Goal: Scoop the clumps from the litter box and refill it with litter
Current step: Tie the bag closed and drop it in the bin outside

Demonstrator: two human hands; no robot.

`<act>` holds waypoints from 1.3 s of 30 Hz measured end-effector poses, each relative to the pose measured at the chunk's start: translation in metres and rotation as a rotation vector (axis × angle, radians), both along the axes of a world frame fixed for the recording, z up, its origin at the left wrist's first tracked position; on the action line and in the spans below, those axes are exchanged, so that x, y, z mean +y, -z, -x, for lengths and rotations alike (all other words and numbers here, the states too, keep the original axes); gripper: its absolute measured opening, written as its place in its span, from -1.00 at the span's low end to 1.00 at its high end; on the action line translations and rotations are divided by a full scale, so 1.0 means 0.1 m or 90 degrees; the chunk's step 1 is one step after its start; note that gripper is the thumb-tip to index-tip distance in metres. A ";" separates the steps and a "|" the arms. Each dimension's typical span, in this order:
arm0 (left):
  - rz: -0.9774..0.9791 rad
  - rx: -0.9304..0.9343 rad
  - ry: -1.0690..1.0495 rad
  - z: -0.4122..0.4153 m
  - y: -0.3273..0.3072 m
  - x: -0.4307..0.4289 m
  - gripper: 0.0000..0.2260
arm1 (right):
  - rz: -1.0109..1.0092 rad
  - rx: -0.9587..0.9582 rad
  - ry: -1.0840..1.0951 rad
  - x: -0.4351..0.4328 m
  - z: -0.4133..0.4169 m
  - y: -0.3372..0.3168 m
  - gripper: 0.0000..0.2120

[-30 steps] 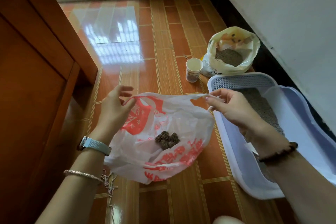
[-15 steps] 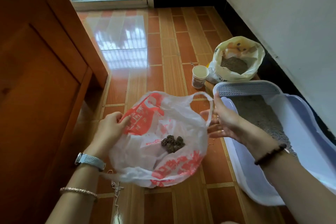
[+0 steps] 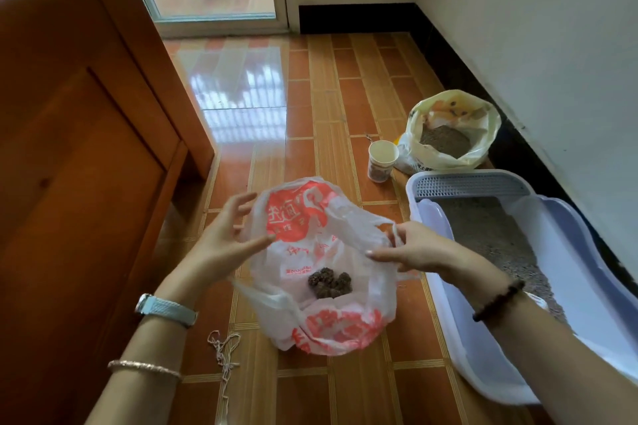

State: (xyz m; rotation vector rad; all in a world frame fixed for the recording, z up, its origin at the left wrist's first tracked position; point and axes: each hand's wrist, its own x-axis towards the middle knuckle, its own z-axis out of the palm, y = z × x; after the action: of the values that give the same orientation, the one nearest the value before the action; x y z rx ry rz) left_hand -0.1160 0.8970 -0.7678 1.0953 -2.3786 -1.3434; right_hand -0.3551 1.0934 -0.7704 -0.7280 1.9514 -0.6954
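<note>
White thin plastic bag with red print (image 3: 321, 269) hangs open between a person's two hands above the orange-brown tiled floor (image 3: 310, 114). Dark brown clumps (image 3: 329, 283) lie in a small heap at the bag's bottom. The left hand (image 3: 224, 238), fingers spread and loose, touches the bag's left rim; it looks unclasped, though the film blurs there. The right hand (image 3: 417, 248) pinches the bag's right handle. A pale lavender plastic litter box (image 3: 459, 355) holding grey litter sits along the floor's right edge by the wall, just right of the bag. Beyond it stand an open cream litter sack (image 3: 445, 160) and a white paper cup (image 3: 381, 162). A wooden cabinet (image 3: 86, 166) lines the floor's left edge.
</note>
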 end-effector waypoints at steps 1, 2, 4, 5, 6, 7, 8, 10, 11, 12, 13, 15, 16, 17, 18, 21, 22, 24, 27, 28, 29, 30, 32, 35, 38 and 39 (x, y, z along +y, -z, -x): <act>-0.022 -0.062 -0.019 -0.09 0.10 -0.03 -0.17 | 0.032 -0.029 0.052 0.00 0.00 0.01 -0.58; -0.071 -0.115 -0.038 -0.19 0.20 -0.06 -0.14 | 0.057 -0.047 0.098 -0.01 0.01 -0.01 -0.58; -0.196 -0.171 -0.059 -0.36 0.35 -0.08 -0.11 | 0.097 -0.055 0.166 -0.03 0.02 -0.07 -0.60; -0.239 -0.187 -0.062 -0.42 0.40 -0.07 -0.15 | 0.113 -0.054 0.190 -0.06 0.02 -0.11 -0.61; -0.259 -0.203 -0.075 -0.46 0.39 -0.03 -0.24 | 0.126 -0.053 0.209 -0.08 0.02 -0.17 -0.61; -0.258 -0.211 -0.094 -0.47 0.37 0.02 -0.36 | 0.140 -0.048 0.223 -0.11 0.02 -0.23 -0.61; -0.232 -0.213 -0.123 -0.49 0.34 0.05 -0.49 | 0.149 -0.044 0.229 -0.14 0.01 -0.29 -0.62; -0.122 -0.179 -0.204 -0.48 0.21 0.07 -0.66 | 0.173 -0.022 0.226 -0.19 0.00 -0.41 -0.62; -0.080 -0.125 -0.252 -0.46 0.12 0.05 -0.71 | 0.193 -0.004 0.224 -0.21 0.00 -0.48 -0.61; -0.070 -0.055 -0.301 -0.44 0.01 0.02 -0.77 | 0.212 0.022 0.220 -0.23 0.01 -0.55 -0.60; -0.081 0.017 -0.339 -0.41 -0.12 -0.02 -0.82 | 0.231 0.055 0.214 -0.25 0.02 -0.62 -0.62; -0.124 0.130 -0.366 -0.34 -0.36 -0.07 -0.87 | 0.248 0.150 0.183 -0.28 0.04 -0.74 -0.76; -0.139 0.162 -0.365 -0.30 -0.48 -0.07 -0.86 | 0.238 0.214 0.157 -0.29 0.05 -0.78 -0.79; -0.141 0.186 -0.359 -0.26 -0.58 -0.06 -0.84 | 0.213 0.280 0.128 -0.30 0.06 -0.80 -0.78; -0.137 0.212 -0.350 -0.22 -0.68 -0.02 -0.82 | 0.178 0.334 0.104 -0.32 0.06 -0.81 -0.75; -0.173 0.289 -0.286 -0.13 -0.86 0.11 -0.74 | 0.128 0.351 0.086 -0.33 0.07 -0.80 -0.68; -0.181 0.279 -0.263 -0.11 -0.89 0.14 -0.70 | 0.133 0.318 0.093 -0.33 0.09 -0.79 -0.65; -0.136 0.217 -0.243 -0.07 -0.90 0.16 -0.65 | 0.158 0.267 0.121 -0.32 0.15 -0.83 -0.63; -0.011 0.204 -0.300 -0.02 -0.96 0.08 -0.73 | 0.220 0.286 0.182 -0.32 0.28 -0.99 -0.77; 0.016 0.217 -0.316 -0.01 -1.00 0.05 -0.74 | 0.243 0.292 0.191 -0.32 0.32 -1.05 -0.81; 0.032 0.226 -0.320 0.01 -1.05 0.02 -0.74 | 0.256 0.288 0.187 -0.32 0.34 -1.11 -0.86; 0.031 0.232 -0.314 0.04 -1.10 0.00 -0.72 | 0.258 0.276 0.170 -0.33 0.36 -1.15 -0.90; 0.022 0.254 -0.293 0.12 -1.21 -0.01 -0.67 | 0.253 0.242 0.127 -0.34 0.34 -1.19 -0.94; 0.058 0.315 -0.226 0.25 -1.36 0.03 -0.64 | 0.343 0.176 0.125 -0.39 0.25 -1.27 -0.92; 0.155 0.323 -0.114 0.39 -1.45 0.09 -0.68 | 0.482 0.127 0.151 -0.44 0.13 -1.45 -0.87; 0.221 0.307 -0.089 0.44 -1.47 0.11 -0.68 | 0.515 0.141 0.133 -0.45 0.08 -1.50 -0.87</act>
State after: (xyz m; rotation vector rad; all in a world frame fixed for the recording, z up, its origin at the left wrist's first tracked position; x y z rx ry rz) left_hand -0.1596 0.9080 -0.6212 0.7237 -2.0323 -0.9620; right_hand -0.3634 1.0480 -0.6202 -1.1183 1.9354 -1.6361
